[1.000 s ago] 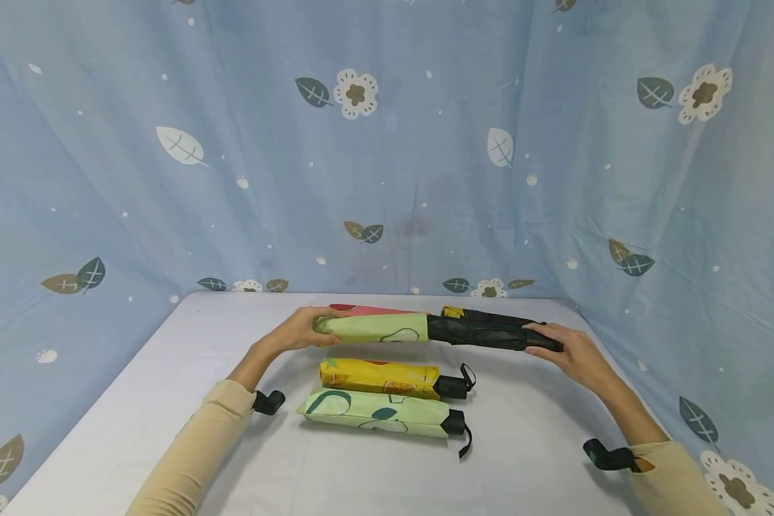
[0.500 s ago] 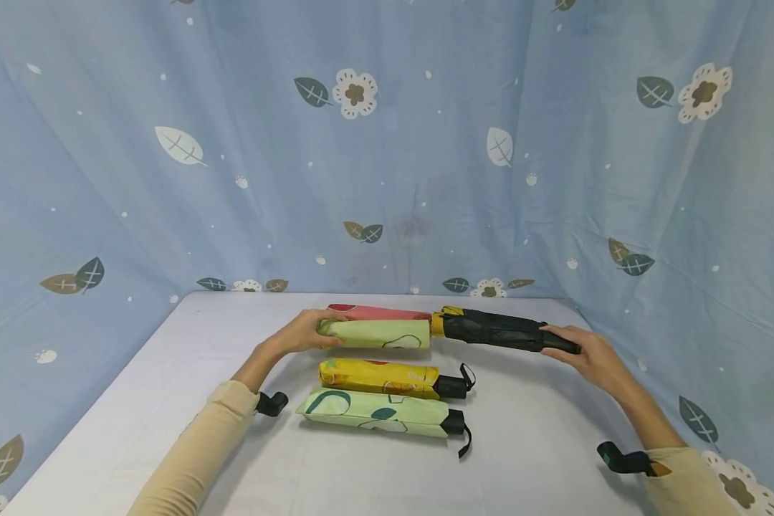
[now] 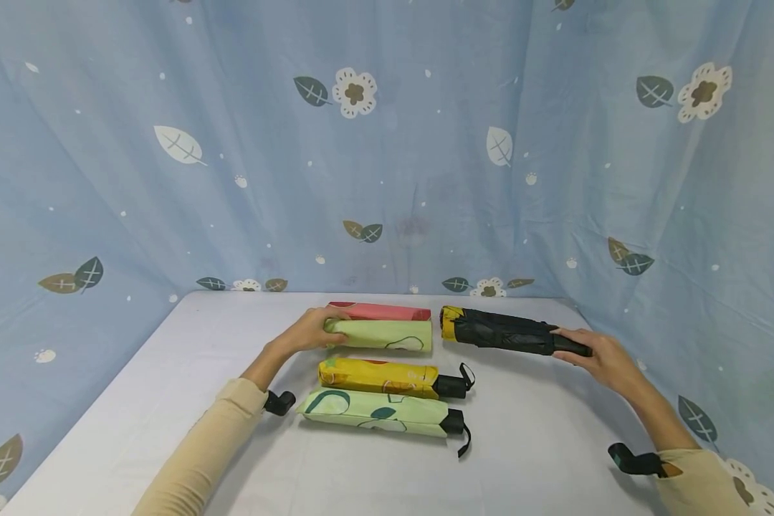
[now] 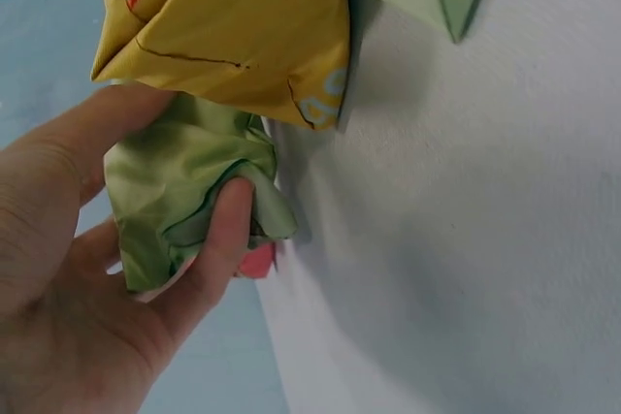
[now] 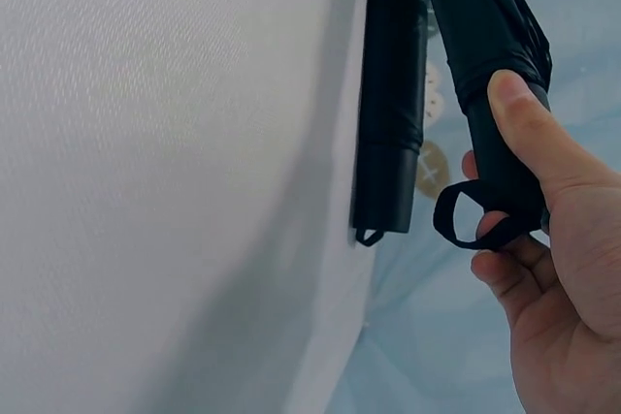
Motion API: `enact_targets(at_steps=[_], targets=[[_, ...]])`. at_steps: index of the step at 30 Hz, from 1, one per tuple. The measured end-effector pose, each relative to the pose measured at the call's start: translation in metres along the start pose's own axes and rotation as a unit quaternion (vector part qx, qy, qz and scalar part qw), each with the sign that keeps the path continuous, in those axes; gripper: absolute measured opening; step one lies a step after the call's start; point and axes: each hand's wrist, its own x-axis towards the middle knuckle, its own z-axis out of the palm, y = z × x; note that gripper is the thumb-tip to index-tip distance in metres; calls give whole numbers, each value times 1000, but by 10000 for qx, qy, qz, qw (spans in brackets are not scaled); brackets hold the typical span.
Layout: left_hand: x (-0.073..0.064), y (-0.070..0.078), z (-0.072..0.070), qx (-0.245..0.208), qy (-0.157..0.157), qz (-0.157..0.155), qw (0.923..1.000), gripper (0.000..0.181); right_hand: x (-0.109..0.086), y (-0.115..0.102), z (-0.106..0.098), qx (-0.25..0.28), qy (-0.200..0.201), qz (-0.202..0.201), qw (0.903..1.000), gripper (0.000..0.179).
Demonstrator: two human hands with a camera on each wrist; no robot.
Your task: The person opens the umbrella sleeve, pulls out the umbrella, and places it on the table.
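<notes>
My left hand (image 3: 306, 331) grips the closed end of a light green umbrella sleeve (image 3: 377, 335), thumb and fingers pinching the fabric in the left wrist view. By its handle, my right hand (image 3: 600, 355) holds a folded black umbrella (image 3: 506, 334) with a yellow end towards the sleeve. A small gap separates the umbrella from the sleeve's open end. The right wrist view shows a wrist loop (image 5: 466, 225) hanging from the held handle. Behind these lie a pink sleeve (image 3: 387, 312) and a second black umbrella (image 5: 393, 94), mostly hidden in the head view.
In front lie a yellow sleeved umbrella (image 3: 379, 378) and a pale green sleeved umbrella (image 3: 377, 413), both with black handles pointing right. They rest on a white table (image 3: 529, 451). A blue patterned curtain (image 3: 419, 143) surrounds the table's back and sides.
The black umbrella has slid rightward out of the green sleeve with my right hand, and its yellow end has come into view. My left hand and the sleeve have shifted slightly right and lower.
</notes>
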Motion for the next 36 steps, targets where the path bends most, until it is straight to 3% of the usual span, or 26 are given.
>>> enact_targets(at_steps=[6, 17, 25, 33, 36], targets=[[2, 1, 1, -162, -3, -162, 9997, 45, 2, 5, 5, 26, -71, 48, 10000, 46], [4, 3, 1, -408, -13, -262, 9988, 44, 2, 14, 12, 417, -665, 393, 9961, 49], [-4, 2, 2, -426, -139, -231, 9987, 44, 0, 20, 24, 215, -517, -89, 9984, 45], [-7, 0, 0, -491, -43, -134, 9987, 48, -4, 22, 30, 319, -767, 496, 9953, 47], [-8, -1, -2, -430, -3, -105, 9990, 48, -3, 23, 32, 302, -899, 542, 9940, 48]])
